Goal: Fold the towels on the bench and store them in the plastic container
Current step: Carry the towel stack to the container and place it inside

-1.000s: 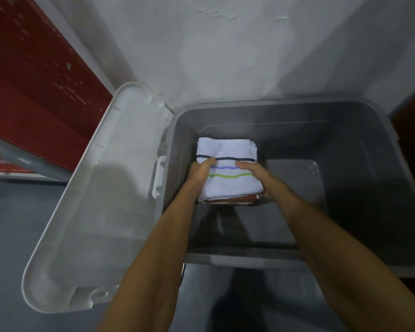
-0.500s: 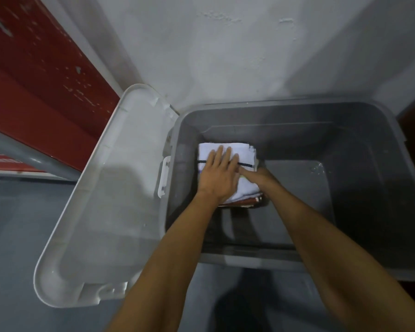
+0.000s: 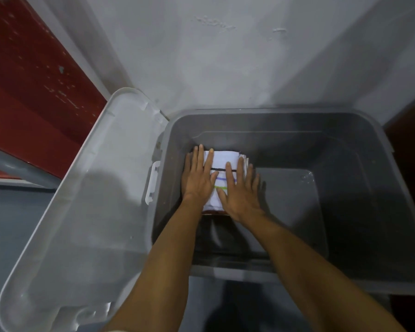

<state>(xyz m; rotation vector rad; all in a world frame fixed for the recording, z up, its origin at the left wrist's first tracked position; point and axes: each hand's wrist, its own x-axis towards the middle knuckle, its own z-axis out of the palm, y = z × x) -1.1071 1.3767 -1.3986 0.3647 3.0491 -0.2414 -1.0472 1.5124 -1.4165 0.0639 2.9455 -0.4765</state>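
1. Towels (image 3: 224,164), folded in a stack, lie in the far-left corner of the grey plastic container (image 3: 345,279).
2. My left hand (image 3: 198,180) and right hand (image 3: 241,195) press flat on them, fingers straight.
3. Its clear lid (image 3: 65,212) leans open at the left, on a grey floor (image 3: 7,224) by a white wall (image 3: 225,68).

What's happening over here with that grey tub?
A person is packing folded towels into a large grey plastic container. Both hands lie flat, fingers straight, on a folded white towel with black, blue and green stripes, which sits on a small stack in the container's far left corner. The left hand presses its left part, the right hand its right part. A reddish towel edge peeks out beneath. The container's translucent lid leans beside it, to the left.
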